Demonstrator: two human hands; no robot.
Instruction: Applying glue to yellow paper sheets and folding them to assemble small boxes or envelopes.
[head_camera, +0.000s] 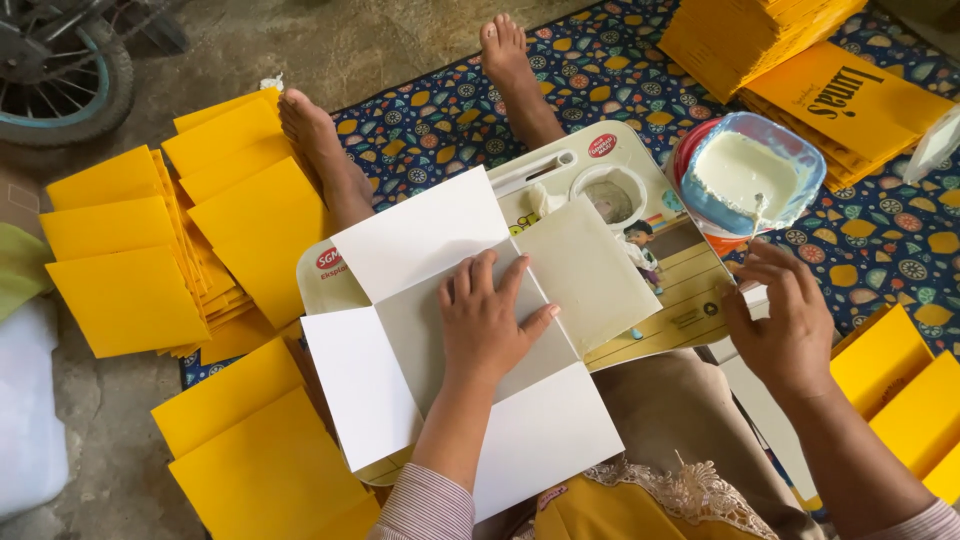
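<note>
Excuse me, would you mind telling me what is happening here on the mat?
A person sits on a patterned mat with a small lap table over their legs. Their left hand presses flat on an unfolded white paper sheet. Their right hand rests at the table's edge, near a bowl of white paste. Yellow folded envelopes lie stacked around.

Left hand (487, 325) and right hand (785, 325) bare, no rings seen, striped pinkish sleeves worn at both wrists, mustard garment edged with cream lace, feet (315, 125) bare
</note>
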